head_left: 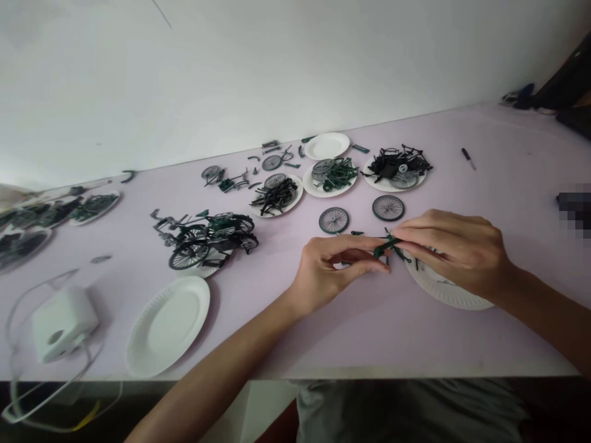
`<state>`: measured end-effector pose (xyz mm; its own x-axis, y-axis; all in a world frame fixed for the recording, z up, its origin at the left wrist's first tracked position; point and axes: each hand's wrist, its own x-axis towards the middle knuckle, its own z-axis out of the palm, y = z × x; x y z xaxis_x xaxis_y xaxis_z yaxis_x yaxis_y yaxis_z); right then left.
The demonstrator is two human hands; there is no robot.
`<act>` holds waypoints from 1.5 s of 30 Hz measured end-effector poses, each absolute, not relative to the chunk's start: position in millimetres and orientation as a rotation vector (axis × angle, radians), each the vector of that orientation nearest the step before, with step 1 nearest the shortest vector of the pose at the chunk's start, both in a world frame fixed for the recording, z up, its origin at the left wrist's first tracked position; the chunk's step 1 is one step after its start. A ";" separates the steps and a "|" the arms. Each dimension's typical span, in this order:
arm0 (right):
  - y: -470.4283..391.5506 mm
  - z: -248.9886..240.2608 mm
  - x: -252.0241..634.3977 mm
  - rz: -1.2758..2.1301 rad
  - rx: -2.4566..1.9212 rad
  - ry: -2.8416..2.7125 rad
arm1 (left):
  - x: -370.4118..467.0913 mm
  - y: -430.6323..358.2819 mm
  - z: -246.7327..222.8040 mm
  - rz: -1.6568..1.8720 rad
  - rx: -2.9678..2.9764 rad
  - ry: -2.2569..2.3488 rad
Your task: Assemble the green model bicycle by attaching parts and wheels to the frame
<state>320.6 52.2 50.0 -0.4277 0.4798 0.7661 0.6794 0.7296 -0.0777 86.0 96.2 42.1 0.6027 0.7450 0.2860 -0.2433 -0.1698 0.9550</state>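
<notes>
Between my two hands is a small dark green toy bicycle part, a narrow bar-like piece. My left hand pinches one end with thumb and forefinger. On the other end are the fingertips of my right hand, closed together. Thin dark pieces show around and behind the fingers; whether they join the green part I cannot tell. A paper plate with small parts lies under my right hand, partly hidden. Just beyond my hands are two spoked toy wheels, a left wheel and a right wheel.
Assembled toy bicycles stand left of my hands. A bare paper plate and a white power adapter lie front left. Farther back are plates of black parts, green parts and mixed parts. A screwdriver lies back right.
</notes>
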 end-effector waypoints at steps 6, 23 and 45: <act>51.7 49.1 320.8 -0.349 -0.888 -2.114 | 90.3 96.1 38.7 0.944 1.392 0.466; 52.8 47.1 322.3 -0.222 -0.814 -2.120 | 81.9 96.0 40.2 0.898 1.564 0.468; 48.2 51.5 319.0 -0.412 -0.867 -2.159 | 87.7 96.2 36.5 0.971 1.535 0.600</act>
<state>319.0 48.2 51.5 -0.4814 0.4512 0.7515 0.6963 0.7175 0.0152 87.7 96.2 36.5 0.5242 0.8145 0.2486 -0.1422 -0.2041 0.9686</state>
